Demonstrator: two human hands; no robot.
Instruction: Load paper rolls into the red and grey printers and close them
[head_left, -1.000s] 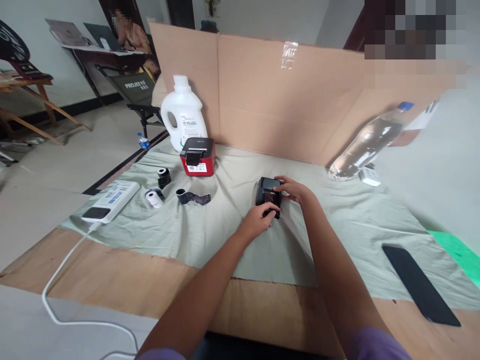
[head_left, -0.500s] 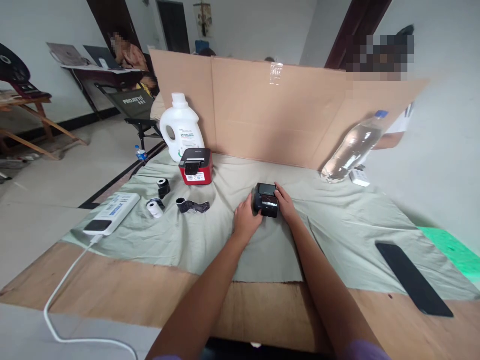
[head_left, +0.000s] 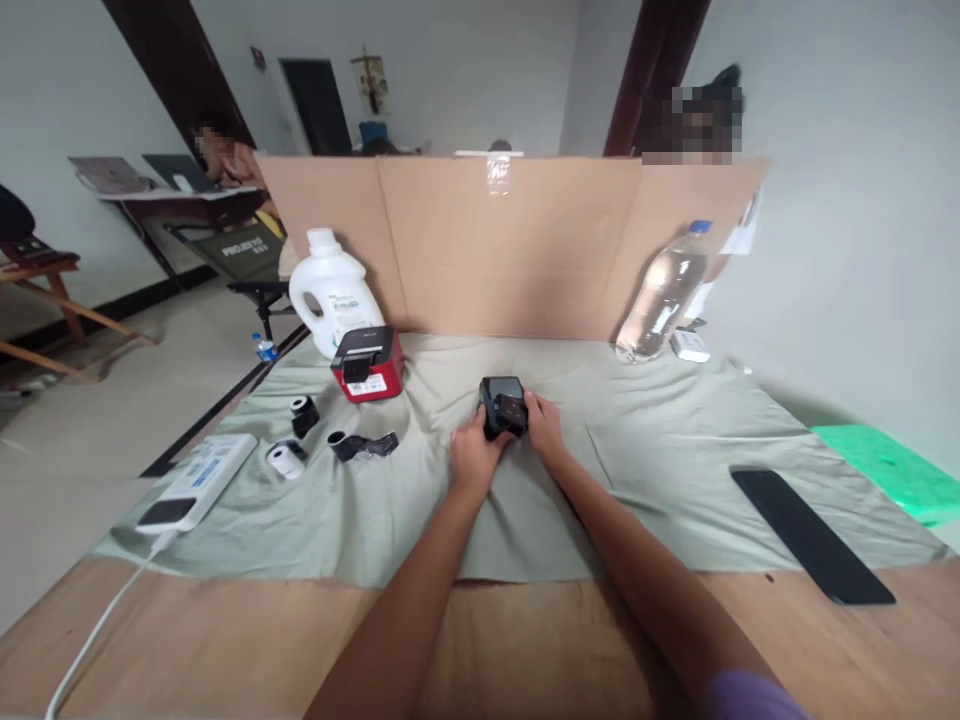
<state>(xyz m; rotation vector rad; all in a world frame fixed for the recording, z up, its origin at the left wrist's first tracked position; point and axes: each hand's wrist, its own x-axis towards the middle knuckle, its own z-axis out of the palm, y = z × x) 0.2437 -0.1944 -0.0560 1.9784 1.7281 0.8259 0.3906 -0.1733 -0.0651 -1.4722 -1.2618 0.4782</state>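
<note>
A small black label printer [head_left: 491,392] sits on the cloth in front of me, between my hands. My left hand [head_left: 474,455] grips its left and front side, with the thumb against the front edge. My right hand [head_left: 544,425] holds its right side with bent fingers. A dark glossy flap or strip [head_left: 513,413] stands tilted at the printer's front; I cannot tell which it is. To the left lie a black ribbon roll [head_left: 339,446] with a loose tail, another black roll [head_left: 303,415] and a white roll [head_left: 286,460].
A red and black box-shaped device [head_left: 382,375] stands by a white jug [head_left: 337,295] at the back left. Behind is a cardboard screen [head_left: 517,260], with a clear bottle [head_left: 664,300] leaning on it. A power strip [head_left: 202,485] lies left, a dark phone-like slab [head_left: 814,535] right.
The glossy piece at the printer's front, flush before, now sits tilted. Both hands keep their hold on the printer. The whole view has shifted.
</note>
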